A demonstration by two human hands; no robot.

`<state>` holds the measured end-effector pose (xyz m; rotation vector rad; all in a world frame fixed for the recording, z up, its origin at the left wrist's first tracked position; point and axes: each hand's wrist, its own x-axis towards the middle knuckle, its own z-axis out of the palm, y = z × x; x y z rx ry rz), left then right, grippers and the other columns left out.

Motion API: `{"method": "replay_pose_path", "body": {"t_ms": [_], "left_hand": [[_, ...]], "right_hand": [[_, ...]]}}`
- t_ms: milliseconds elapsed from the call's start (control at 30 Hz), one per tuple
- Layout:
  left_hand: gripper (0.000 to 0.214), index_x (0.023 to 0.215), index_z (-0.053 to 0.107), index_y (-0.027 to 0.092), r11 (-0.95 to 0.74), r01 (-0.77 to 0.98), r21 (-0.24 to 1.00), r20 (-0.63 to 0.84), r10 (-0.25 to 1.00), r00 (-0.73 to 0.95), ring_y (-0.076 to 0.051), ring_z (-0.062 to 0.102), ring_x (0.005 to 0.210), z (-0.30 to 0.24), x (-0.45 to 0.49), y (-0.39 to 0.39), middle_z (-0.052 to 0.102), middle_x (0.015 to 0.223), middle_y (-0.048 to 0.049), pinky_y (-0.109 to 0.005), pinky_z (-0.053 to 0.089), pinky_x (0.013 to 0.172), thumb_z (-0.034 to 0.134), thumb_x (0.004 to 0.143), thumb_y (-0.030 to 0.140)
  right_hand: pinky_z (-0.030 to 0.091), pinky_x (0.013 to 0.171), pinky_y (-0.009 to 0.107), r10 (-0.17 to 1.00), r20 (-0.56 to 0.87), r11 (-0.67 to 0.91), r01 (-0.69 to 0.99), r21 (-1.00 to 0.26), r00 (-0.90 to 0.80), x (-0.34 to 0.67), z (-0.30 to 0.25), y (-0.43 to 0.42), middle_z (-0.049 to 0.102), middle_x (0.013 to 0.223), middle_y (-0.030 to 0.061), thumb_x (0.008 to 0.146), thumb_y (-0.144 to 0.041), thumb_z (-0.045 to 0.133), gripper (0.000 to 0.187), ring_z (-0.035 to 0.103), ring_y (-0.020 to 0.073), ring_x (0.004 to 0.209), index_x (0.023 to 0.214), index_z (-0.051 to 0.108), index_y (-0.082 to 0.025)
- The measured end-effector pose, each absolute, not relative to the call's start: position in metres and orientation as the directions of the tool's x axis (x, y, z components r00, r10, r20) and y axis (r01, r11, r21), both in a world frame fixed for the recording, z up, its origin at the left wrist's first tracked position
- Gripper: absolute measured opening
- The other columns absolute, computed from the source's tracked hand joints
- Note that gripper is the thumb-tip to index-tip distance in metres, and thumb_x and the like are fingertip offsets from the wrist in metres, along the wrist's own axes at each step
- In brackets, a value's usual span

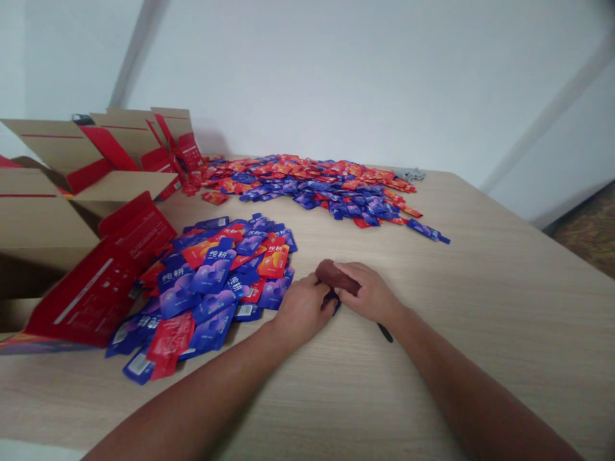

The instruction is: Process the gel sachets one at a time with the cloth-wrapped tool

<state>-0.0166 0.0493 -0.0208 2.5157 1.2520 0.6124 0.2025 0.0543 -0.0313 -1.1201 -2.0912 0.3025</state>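
Backed by a pale wall (346, 70), worked at a wood-grain table (494, 320), as seen in the head view. Had open cartons (33, 214) at the left, a near heap (211, 275) of blue and red packets beside them, and a longer far heap (307, 187) toward the back edge.

Gripped a rounded brown object (331, 275) in the right hand (368, 291), just right of the near heap, with thumb and fingers closed about its right-hand part. Set the left hand (302, 308) against its other end, fingers curled and bunched together, partly covering a dark blue item (330, 298). Could not tell the exact hold of the left fingertips, nor any contact between brown object and table.

Judged liable to let the brown object slip or twist, through a slackened right thumb or a skewed push from the left. Judged liable also to scatter the nearest packets, through a leftward swing of the left wrist, and to catch the narrow dark item (385, 332) beside the right wrist, through a careless drop of that wrist.

Slanted left forearm (206, 390) and right forearm (456, 384) inward from the near side, low over the table, with hands meeting knuckles uppermost.
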Motion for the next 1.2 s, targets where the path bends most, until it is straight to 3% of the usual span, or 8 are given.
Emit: {"method": "replay_pose_path", "body": {"t_ms": [167, 467, 833, 1033, 1200], "left_hand": [[0.019, 0.110, 0.078, 0.023, -0.596, 0.706, 0.383, 0.222, 0.801, 0.555, -0.024, 0.070, 0.099, -0.013, -0.017, 0.047, 0.071, 0.110, -0.0080, -0.036, 0.056, 0.087, 0.066, 0.099, 0.032], [0.022, 0.109, 0.079, 0.023, -0.550, 0.758, 0.352, 0.155, 0.832, 0.532, -0.023, 0.069, 0.095, -0.009, -0.017, 0.045, 0.068, 0.105, -0.0079, -0.036, 0.055, 0.086, 0.064, 0.101, 0.038], [0.028, 0.111, 0.076, 0.022, -0.565, 0.759, 0.325, 0.161, 0.824, 0.544, -0.025, 0.069, 0.096, -0.011, -0.017, 0.044, 0.067, 0.107, -0.0085, -0.038, 0.055, 0.089, 0.067, 0.099, 0.046], [0.058, 0.118, 0.074, 0.021, -0.583, 0.763, 0.278, 0.157, 0.812, 0.563, -0.032, 0.068, 0.104, -0.008, -0.017, 0.041, 0.067, 0.111, -0.0113, -0.044, 0.055, 0.092, 0.076, 0.087, 0.071], [0.047, 0.116, 0.073, 0.020, -0.571, 0.778, 0.264, 0.142, 0.821, 0.554, -0.032, 0.068, 0.103, -0.007, -0.015, 0.040, 0.068, 0.112, -0.0128, -0.045, 0.055, 0.092, 0.072, 0.093, 0.061]], "right_hand": [[0.057, 0.110, 0.050, 0.831, 0.451, 0.537, 0.684, -0.493, -0.327, 0.206, -0.037, 0.060, 0.075, 0.135, 0.0097, 0.087, -0.021, 0.071, 0.062, 0.071, 0.0301, 0.122, 0.149, 0.064, -0.026], [0.057, 0.107, 0.055, 0.905, 0.423, 0.249, 0.863, -0.439, -0.046, 0.221, -0.049, 0.073, 0.076, 0.131, 0.0158, 0.094, -0.031, 0.067, 0.054, 0.072, 0.0358, 0.117, 0.146, 0.067, -0.019], [0.056, 0.107, 0.055, 0.898, 0.440, 0.242, 0.852, -0.464, -0.016, 0.218, -0.047, 0.072, 0.075, 0.131, 0.0177, 0.094, -0.033, 0.065, 0.054, 0.072, 0.0366, 0.118, 0.145, 0.067, -0.015], [0.056, 0.108, 0.055, 0.896, 0.444, 0.236, 0.844, -0.482, 0.003, 0.218, -0.047, 0.071, 0.075, 0.133, 0.0165, 0.093, -0.033, 0.066, 0.055, 0.072, 0.0362, 0.119, 0.146, 0.066, -0.018], [0.056, 0.109, 0.055, 0.900, 0.435, 0.232, 0.825, -0.515, 0.019, 0.217, -0.045, 0.070, 0.075, 0.134, 0.0156, 0.092, -0.034, 0.067, 0.055, 0.072, 0.0361, 0.121, 0.144, 0.068, -0.019]]}}
